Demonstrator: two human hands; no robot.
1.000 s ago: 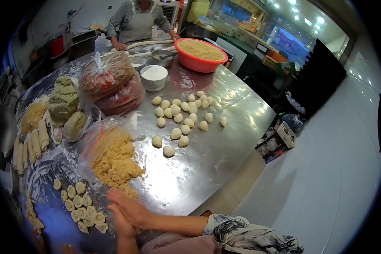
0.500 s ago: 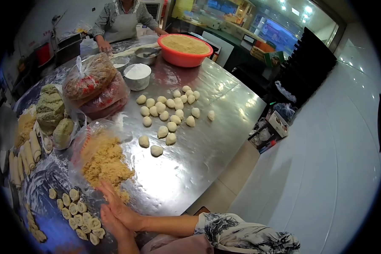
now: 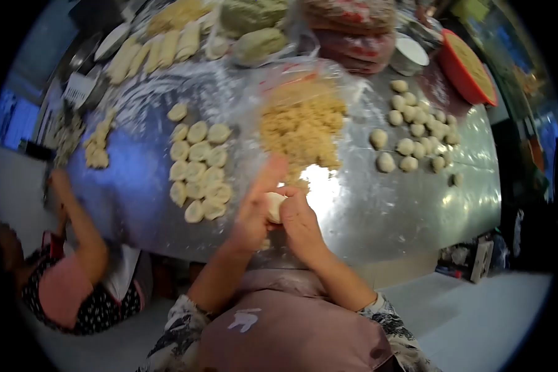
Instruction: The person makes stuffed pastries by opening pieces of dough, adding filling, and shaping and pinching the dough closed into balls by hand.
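Note:
A small pale round of dough (image 3: 274,208) sits between my two hands, low over the near side of the metal table. My left hand (image 3: 252,214) cradles it from the left, fingers stretched forward and a little blurred. From the right, my right hand (image 3: 301,224) curls its fingers and thumb against the dough. Just beyond my fingertips lies a heap of crumbly yellow filling (image 3: 304,130), partly on a clear plastic bag (image 3: 304,74). To the left, flattened dough pieces (image 3: 197,173) lie in rows. Several dough balls (image 3: 418,127) are scattered to the right.
Dough rolls (image 3: 161,49) and green dough (image 3: 254,22) lie at the far left and middle. Bagged filling (image 3: 350,31), a white bowl (image 3: 409,56) and a red basin (image 3: 468,65) stand at the back right. Another person (image 3: 80,266) works at the left edge.
My view has swung left and downward. My hands, earlier pressed together palm to palm, now show the dough round between them. The other person at left has come into view.

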